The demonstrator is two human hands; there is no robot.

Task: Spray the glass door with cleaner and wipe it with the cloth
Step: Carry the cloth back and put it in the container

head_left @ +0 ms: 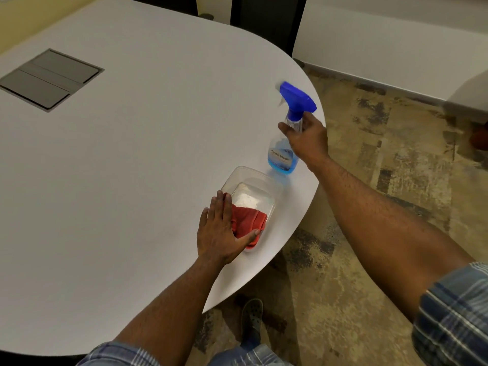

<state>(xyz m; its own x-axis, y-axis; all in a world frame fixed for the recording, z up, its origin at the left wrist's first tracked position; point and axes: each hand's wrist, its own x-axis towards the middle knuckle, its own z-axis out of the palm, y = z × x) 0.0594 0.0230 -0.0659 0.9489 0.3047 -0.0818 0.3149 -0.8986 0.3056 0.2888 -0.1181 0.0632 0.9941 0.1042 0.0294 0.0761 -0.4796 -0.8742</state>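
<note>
Here, right hand (307,140) wrapped round the clear neck of the spray bottle (284,154), fingers curled just under the blue trigger head (298,100), thumb showing on the left side of the neck. Trigger head blurred, so probably in motion; whether the bottle base is touching the table or just off it cannot be told. Blue liquid sitting low in the bottle, at the right edge of the white table (132,154), just beyond the clear plastic container (253,191)

Left hand (220,228) laid nearly flat, fingers straight and close together along the left rim of the container, thumb spread out across the near end of the red cloth (249,220). Touching the cloth, not yet gripping it. Cloth bunched in the near half of the container, far half showing only bare plastic

Farther out: grey hatch panel (50,79) sunk into the table at far left, patterned carpet (369,207) on the right, a dark shoe (252,317) below the table edge, plaid sleeves at the bottom. No glass door in view, so spraying and wiping not yet begun

Risks, judged from this: container light and near the table edge, so dragging the cloth out one-handed could slide or tip it onto the carpet. Bottle held only at the neck near the edge, so a loose hold or a knock on the rim could drop it. Finger slipping onto the trigger could wet the table
</note>
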